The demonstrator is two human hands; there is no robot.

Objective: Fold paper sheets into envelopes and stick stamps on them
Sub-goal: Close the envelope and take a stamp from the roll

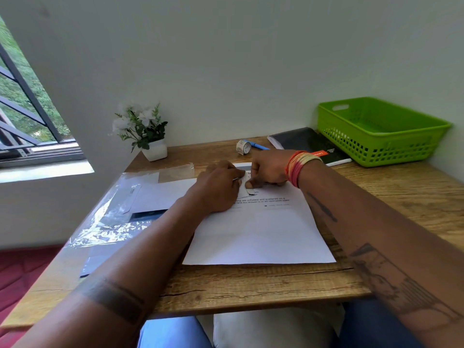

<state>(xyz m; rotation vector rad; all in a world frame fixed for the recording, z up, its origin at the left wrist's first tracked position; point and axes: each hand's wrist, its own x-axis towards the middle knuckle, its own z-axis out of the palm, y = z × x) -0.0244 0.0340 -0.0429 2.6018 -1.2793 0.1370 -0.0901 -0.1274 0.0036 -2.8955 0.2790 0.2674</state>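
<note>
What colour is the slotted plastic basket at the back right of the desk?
Bright green; the slotted plastic basket shows clearly in the head view.

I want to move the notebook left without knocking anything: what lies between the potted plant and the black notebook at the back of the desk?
In the head view, a roll of tape and a blue pen lie between the potted plant and black notebook.

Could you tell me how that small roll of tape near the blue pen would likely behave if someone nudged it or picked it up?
The roll of tape stands on its edge on the wooden desk, so a nudge would probably roll it, perhaps against the blue pen beside it. It looks small and hollow, so likely light. A loose end hangs down one side and may catch or flap when lifted.
</note>
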